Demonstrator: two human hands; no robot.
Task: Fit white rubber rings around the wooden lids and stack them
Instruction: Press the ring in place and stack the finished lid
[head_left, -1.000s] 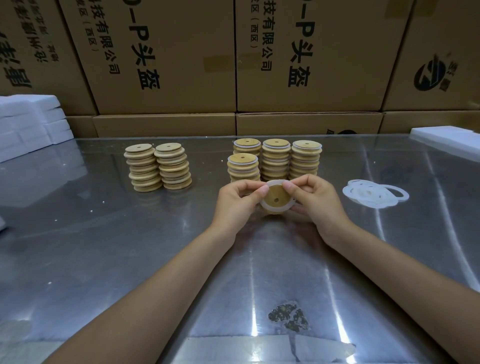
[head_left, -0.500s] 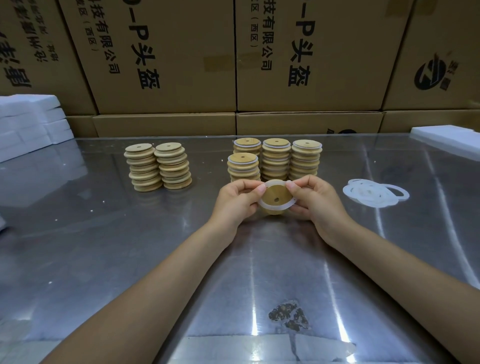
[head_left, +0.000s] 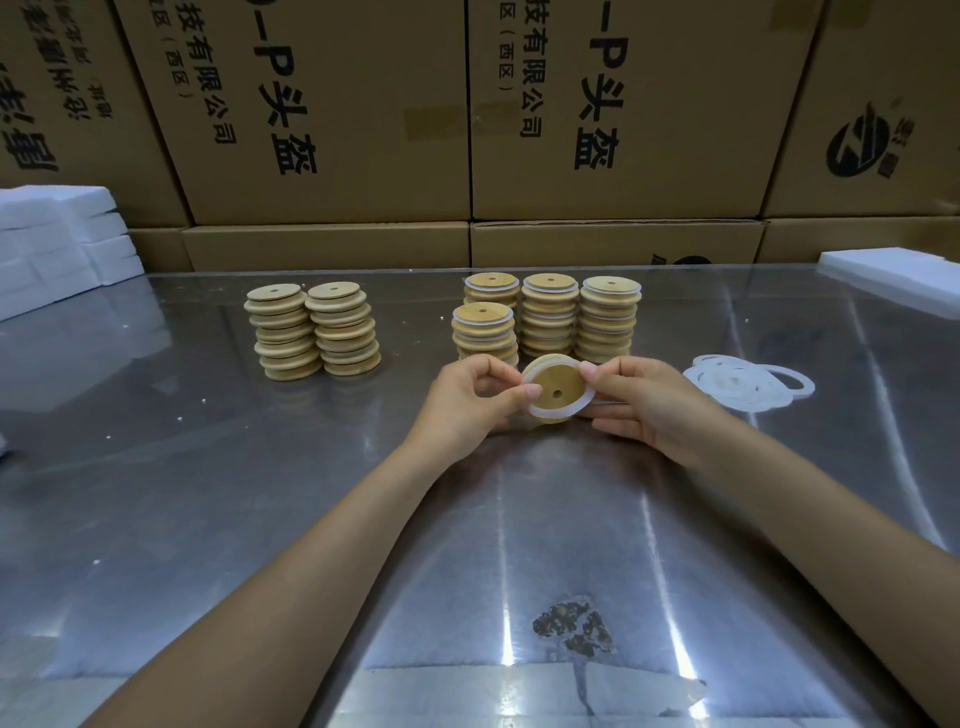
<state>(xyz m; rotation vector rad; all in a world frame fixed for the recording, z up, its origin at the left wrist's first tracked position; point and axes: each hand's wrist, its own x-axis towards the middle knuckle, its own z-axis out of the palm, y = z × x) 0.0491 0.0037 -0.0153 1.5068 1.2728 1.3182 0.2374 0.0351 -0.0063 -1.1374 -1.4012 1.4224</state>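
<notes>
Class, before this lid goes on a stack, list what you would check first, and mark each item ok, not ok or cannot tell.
1. Both hands hold the lid: ok. The left hand and right hand pinch its opposite edges.
2. Ring on the lid: ok on the side facing us; the far side is hidden, so cannot tell.
3. A place to stack it: ok. The short stack is lower than its three neighbours.
4. That stack stands straight: ok.
5. More rings ready: ok, a loose pile lies to the right.
6. More bare lids ready: ok, two stacks on the left.
</notes>
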